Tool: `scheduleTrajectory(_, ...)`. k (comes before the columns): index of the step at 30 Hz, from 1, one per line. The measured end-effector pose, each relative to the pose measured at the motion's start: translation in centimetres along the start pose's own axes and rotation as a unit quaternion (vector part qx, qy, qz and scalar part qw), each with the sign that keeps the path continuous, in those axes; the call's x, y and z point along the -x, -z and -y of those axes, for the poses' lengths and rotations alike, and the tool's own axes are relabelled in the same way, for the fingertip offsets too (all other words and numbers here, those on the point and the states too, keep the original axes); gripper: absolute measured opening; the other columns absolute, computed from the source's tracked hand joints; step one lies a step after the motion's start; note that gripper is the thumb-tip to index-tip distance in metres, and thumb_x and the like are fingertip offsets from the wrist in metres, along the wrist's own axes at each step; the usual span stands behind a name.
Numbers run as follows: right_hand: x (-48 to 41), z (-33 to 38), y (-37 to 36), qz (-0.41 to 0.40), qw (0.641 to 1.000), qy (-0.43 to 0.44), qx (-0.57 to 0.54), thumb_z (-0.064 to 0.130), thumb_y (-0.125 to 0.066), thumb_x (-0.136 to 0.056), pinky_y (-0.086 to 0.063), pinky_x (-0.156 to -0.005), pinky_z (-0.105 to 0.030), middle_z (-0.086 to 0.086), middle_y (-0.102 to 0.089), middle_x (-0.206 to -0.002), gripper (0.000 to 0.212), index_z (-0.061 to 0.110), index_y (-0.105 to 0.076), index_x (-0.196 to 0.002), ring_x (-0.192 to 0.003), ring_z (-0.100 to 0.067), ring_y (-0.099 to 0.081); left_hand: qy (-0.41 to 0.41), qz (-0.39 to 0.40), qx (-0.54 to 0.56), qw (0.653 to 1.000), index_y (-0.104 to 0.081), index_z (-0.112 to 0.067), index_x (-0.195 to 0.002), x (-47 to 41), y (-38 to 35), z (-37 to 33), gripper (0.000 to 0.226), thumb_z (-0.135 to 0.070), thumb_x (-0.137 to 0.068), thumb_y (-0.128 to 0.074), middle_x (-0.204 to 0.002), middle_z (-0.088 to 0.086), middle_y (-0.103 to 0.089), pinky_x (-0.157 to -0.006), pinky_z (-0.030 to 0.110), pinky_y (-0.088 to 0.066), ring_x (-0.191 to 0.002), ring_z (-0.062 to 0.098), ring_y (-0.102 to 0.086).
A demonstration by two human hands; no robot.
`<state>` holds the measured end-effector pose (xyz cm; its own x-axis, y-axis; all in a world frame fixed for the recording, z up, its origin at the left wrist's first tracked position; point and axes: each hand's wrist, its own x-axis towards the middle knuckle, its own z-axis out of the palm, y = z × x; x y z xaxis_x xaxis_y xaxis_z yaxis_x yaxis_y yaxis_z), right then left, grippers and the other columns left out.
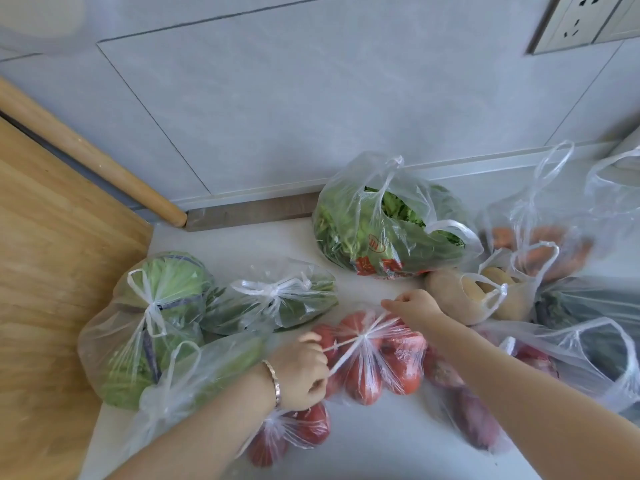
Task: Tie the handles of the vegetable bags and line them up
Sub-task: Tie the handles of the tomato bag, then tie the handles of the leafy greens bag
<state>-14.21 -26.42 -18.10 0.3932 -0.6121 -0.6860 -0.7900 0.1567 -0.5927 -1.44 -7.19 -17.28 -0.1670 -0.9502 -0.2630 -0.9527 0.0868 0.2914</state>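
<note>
Soft, even light lit the scene, with only faint shadows under the bags (346, 230). The wall (277, 98) looked pale and slightly washed out. The plastic gave a mild sheen, brightest along the taut handles (375, 323). The wide lens bowed the tile lines (157, 123); the socket (585, 22) and the right edge were soft, the top left corner smeared

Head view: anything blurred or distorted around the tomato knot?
Head view: wide-angle distortion bows the wall tile seams; the tomato bag, left hand and right hand look sharp mid-frame; the carrot bag near the right edge is soft; lighting even, no harsh glare.
</note>
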Motion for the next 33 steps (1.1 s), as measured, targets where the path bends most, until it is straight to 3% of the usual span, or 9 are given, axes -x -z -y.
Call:
scheduleTrajectory(2, -0.1, -0.4, -0.7, -0.05, 0.998, 0.019, 0.022, 0.022, -0.061, -0.086, -0.026, -0.049, -0.027, 0.0, -0.029, -0.048, 0.05, 0.015, -0.028, -0.048, -0.045, -0.017, -0.028, 0.149, -0.034, 0.025, 0.988, -0.066, -0.022, -0.083, -1.0, 1.4, -0.8, 0.025, -0.036, -0.085, -0.045, -0.07, -0.001, -0.068, -0.074, 0.026, -0.052, -0.07, 0.017, -0.062)
scheduleTrajectory(5, -0.2, -1.5, -1.0, -0.1, 0.993, 0.039, 0.05, 0.021, -0.057, -0.088, -0.025, -0.049, -0.029, -0.001, -0.029, -0.05, 0.048, 0.014, -0.025, -0.052, -0.048, -0.017, -0.029, 0.235, -0.033, 0.019, 0.971, -0.028, -0.035, -0.139, -3.7, 1.2, -2.2, 0.054, -0.053, -0.089, -0.041, -0.11, 0.002, -0.06, -0.066, 0.029, -0.046, -0.084, 0.024, -0.064)
scheduleTrajectory(11, -0.2, -2.2, -0.5, -0.08, 0.994, 0.052, 0.046, 0.02, -0.057, -0.088, -0.024, -0.049, -0.028, -0.001, -0.031, -0.051, 0.047, 0.014, -0.027, -0.053, -0.049, -0.016, -0.029, 0.195, 0.017, -0.095, 0.976, -0.059, -0.041, -0.12, -6.3, -2.9, -2.7, 0.075, -0.048, -0.049, -0.082, -0.127, 0.001, -0.062, -0.039, 0.015, -0.033, -0.031, 0.014, -0.049)
scheduleTrajectory(15, 0.6, -1.5, 0.1, -0.027, 0.994, 0.052, 0.087, 0.021, -0.058, -0.086, -0.033, -0.052, -0.023, 0.003, -0.044, -0.062, 0.029, 0.015, -0.042, -0.063, -0.054, -0.012, -0.04, 0.172, 0.053, -0.053, 0.982, -0.024, -0.035, -0.143, -6.1, -2.1, -2.6, 0.057, -0.032, -0.092, -0.048, -0.156, 0.002, -0.02, -0.064, 0.032, -0.048, -0.076, 0.029, -0.066)
scheduleTrajectory(19, 2.4, 1.5, 2.4, -0.103, 0.969, 0.181, 0.129, 0.02, -0.055, -0.088, -0.048, -0.081, -0.028, 0.002, -0.056, -0.11, 0.024, 0.014, -0.059, -0.111, -0.088, -0.014, -0.056, 0.234, 0.009, 0.087, 0.968, -0.057, -0.022, -0.115, -8.1, 4.0, -2.0, 0.038, -0.042, -0.097, -0.03, -0.115, 0.005, -0.063, -0.074, 0.03, -0.046, -0.097, 0.027, -0.062)
scheduleTrajectory(23, 4.0, 5.5, 5.7, -0.295, 0.847, 0.416, 0.153, 0.006, -0.062, -0.078, -0.048, -0.069, -0.029, -0.007, -0.058, -0.098, 0.02, 0.01, -0.064, -0.098, -0.078, -0.023, -0.055, 0.272, -0.215, 0.126, 0.93, -0.057, -0.016, -0.122, -11.5, 10.6, -0.3, 0.031, -0.019, -0.094, -0.042, -0.124, 0.002, -0.059, -0.089, 0.032, -0.047, -0.111, 0.021, -0.057)
scheduleTrajectory(26, 3.7, 6.5, 8.1, -0.446, 0.743, 0.443, 0.229, 0.024, -0.054, -0.074, -0.044, -0.076, -0.038, -0.009, -0.05, -0.1, 0.029, 0.014, -0.056, -0.101, -0.089, -0.028, -0.044, 0.267, -0.227, 0.135, 0.927, -0.052, -0.008, -0.123, -15.2, 15.0, 0.4, 0.032, -0.015, -0.093, -0.044, -0.119, 0.01, -0.06, -0.087, 0.032, -0.043, -0.11, 0.025, -0.055)
scheduleTrajectory(29, 3.9, 7.0, 9.7, -0.311, 0.849, 0.245, 0.349, 0.053, -0.045, -0.082, -0.033, -0.1, -0.048, -0.012, -0.053, -0.12, 0.053, 0.015, -0.056, -0.117, -0.115, -0.033, -0.043, 0.343, -0.126, 0.134, 0.921, -0.042, -0.003, -0.126, -18.4, 16.5, 1.2, 0.045, -0.024, -0.088, -0.052, -0.127, 0.015, -0.05, -0.091, 0.032, -0.041, -0.118, 0.029, -0.048)
scheduleTrajectory(33, 4.0, 6.4, 10.5, -0.171, 0.9, 0.152, 0.371, 0.062, -0.036, -0.086, -0.034, -0.096, -0.037, -0.003, -0.066, -0.103, 0.053, 0.016, -0.057, -0.1, -0.102, -0.023, -0.057, 0.296, -0.137, 0.479, 0.815, -0.028, -0.01, -0.142, -20.2, 17.3, 1.2, 0.074, -0.029, -0.08, -0.065, -0.144, 0.004, -0.041, -0.099, 0.024, -0.028, -0.127, 0.018, -0.045)
